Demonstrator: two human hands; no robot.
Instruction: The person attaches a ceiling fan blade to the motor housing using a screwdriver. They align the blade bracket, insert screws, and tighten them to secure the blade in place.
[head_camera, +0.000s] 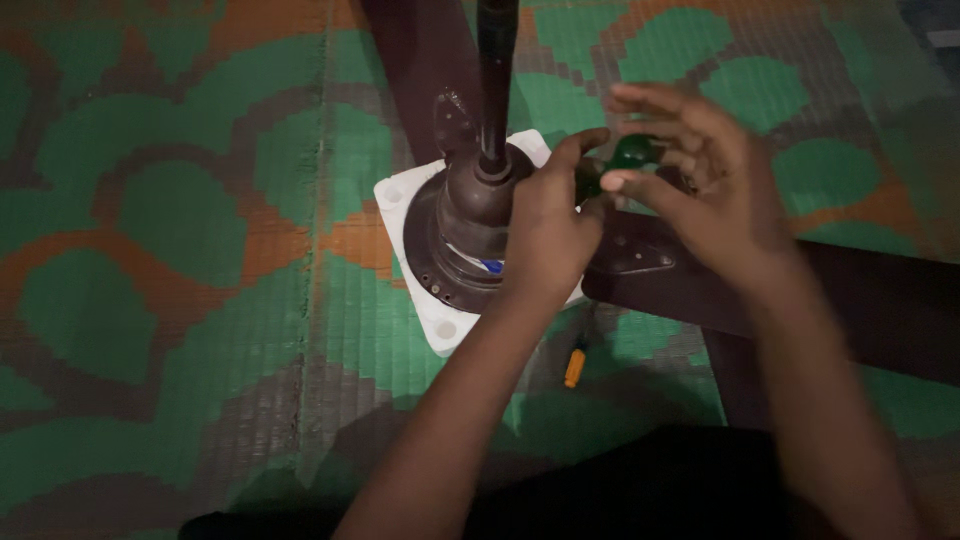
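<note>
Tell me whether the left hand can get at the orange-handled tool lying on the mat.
Probably yes: the orange-handled tool lies uncovered on the mat, just right of the left hand's forearm, with nothing over it.

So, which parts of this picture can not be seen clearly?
Head view only:
- Dark green object between the fingers: motion blur, kind unclear.
- Right hand: blurred.
- Ceiling fan motor: its right side is behind the left hand.
- Fan blades: cut by frame edges.
- Orange-handled tool: tip lost in shadow.

Single head cam, worn, looks steeply down, close range. Frame centre: fan motor (470, 225) on woven mat (180, 250); wearer's forearms enter from bottom edge. No 2nd view, so no overlap.
</note>
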